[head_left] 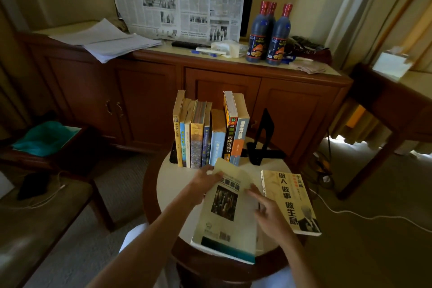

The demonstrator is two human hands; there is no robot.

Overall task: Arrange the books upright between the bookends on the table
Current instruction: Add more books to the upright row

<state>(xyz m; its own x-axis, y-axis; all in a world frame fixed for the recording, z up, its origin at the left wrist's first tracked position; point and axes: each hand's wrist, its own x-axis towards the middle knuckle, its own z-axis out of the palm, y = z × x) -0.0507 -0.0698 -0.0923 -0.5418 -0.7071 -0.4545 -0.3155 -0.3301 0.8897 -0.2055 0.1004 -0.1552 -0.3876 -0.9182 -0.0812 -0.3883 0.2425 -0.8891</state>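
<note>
Several books [205, 131] stand upright in a row on the small round table [168, 184]. A black bookend [263, 139] stands to their right with a gap between. A pale yellow book [228, 215] with a dark photo on its cover lies tilted near the table's front. My left hand [205, 181] grips its far left corner, and my right hand [268, 213] rests on its right edge, fingers spread. A second yellow book [289, 199] with large black characters lies flat to the right. The left bookend's base [173, 153] barely shows beside the row.
A wooden cabinet [210, 82] stands behind the table with papers, a newspaper and dark bottles [268, 35] on top. A chair [35, 217] sits to the left, a desk [397, 105] to the right. A white cable [364, 216] runs over the carpet.
</note>
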